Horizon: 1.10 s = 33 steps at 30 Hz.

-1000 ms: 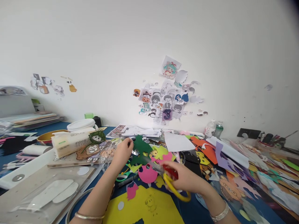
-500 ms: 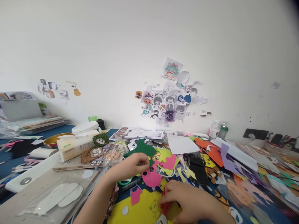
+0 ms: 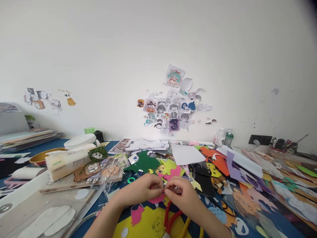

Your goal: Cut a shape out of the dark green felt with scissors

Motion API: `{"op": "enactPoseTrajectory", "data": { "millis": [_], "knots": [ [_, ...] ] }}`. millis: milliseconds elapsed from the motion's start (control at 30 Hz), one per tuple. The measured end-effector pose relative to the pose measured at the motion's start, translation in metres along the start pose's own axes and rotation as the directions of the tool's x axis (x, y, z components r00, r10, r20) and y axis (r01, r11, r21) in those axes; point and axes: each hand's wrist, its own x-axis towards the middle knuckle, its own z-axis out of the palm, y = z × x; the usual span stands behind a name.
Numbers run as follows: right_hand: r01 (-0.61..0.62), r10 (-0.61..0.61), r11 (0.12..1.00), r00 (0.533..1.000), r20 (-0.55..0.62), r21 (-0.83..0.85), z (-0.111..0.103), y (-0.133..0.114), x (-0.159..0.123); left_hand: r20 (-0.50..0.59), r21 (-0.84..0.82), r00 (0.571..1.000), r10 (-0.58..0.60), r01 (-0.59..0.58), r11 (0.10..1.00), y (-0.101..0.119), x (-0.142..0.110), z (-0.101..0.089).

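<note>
- I see a tiny dark piece (image 3: 163, 190) at the fingertips of my left hand (image 3: 147, 189) and right hand (image 3: 184, 195), too small to identify.
- Pink paper cutout (image 3: 156, 199), partly hidden beneath them.
- Red and yellow looped handles (image 3: 172, 219), over a flat yellow paper sheet (image 3: 146, 226).

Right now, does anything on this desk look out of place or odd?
Mostly clutter: the tissue pack sits askew at the board's edge, and the white sheet lies crooked among the heaped paper scraps. I see no spill or clear damage.

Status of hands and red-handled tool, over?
Left hand, right hand close together, fingers pinched. Red-handled tool on yellow paper, unheld. Paper scraps around.
</note>
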Motion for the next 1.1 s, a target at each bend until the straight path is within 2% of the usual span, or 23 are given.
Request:
{"op": "enactPoseTrajectory", "data": {
  "millis": [267, 367, 433, 500, 567, 633, 700, 900, 1000, 1033, 1100],
  "knots": [
    [0.005, -0.005, 0.999, 1.000, 0.011, -0.032, 0.001, 0.007, 0.001, 0.040, 0.019, 0.997, -0.073, 0.072, 0.997, -0.002, 0.000, -0.004],
    [-0.037, 0.037, 0.999, 0.999, -0.004, -0.010, -0.001, 0.008, 0.004, 0.040, 0.131, 0.980, -0.194, 0.188, 0.974, -0.005, -0.007, -0.008],
    [-0.079, 0.079, 0.996, 0.997, -0.003, 0.029, -0.002, 0.007, 0.005, 0.019, 0.327, 0.939, -0.343, 0.318, 0.890, -0.006, -0.012, -0.008],
    [-0.115, 0.115, 0.992, 0.993, 0.007, 0.060, -0.003, 0.006, 0.005, -0.036, 0.550, 0.877, -0.479, 0.418, 0.723, -0.005, -0.015, -0.004],
    [-0.127, 0.127, 0.989, 0.992, 0.008, 0.074, -0.004, 0.005, 0.005, -0.067, 0.687, 0.823, -0.565, 0.448, 0.572, -0.001, -0.014, 0.002],
    [-0.131, 0.131, 0.988, 0.991, 0.003, 0.077, -0.004, 0.005, 0.005, -0.036, 0.728, 0.788, -0.615, 0.443, 0.524, 0.005, -0.011, 0.008],
    [-0.136, 0.136, 0.988, 0.991, 0.004, 0.074, -0.005, 0.005, 0.004, 0.004, 0.726, 0.776, -0.631, 0.432, 0.535, 0.010, -0.006, 0.013],
    [-0.136, 0.134, 0.989, 0.990, 0.033, 0.066, -0.004, 0.003, 0.005, 0.038, 0.750, 0.760, -0.649, 0.407, 0.521, 0.014, 0.000, 0.016],
    [-0.140, 0.137, 0.988, 0.989, 0.050, 0.058, -0.003, 0.002, 0.005, 0.019, 0.758, 0.804, -0.595, 0.377, 0.533, 0.007, -0.003, 0.014],
    [-0.140, 0.136, 0.989, 0.989, 0.061, 0.053, -0.002, 0.003, 0.004, 0.030, 0.739, 0.824, -0.565, 0.363, 0.568, 0.004, -0.004, 0.013],
    [-0.134, 0.129, 0.990, 0.988, 0.089, 0.049, 0.001, 0.005, 0.002, 0.079, 0.639, 0.875, -0.477, 0.323, 0.698, -0.003, -0.007, 0.009]
  ]
}}
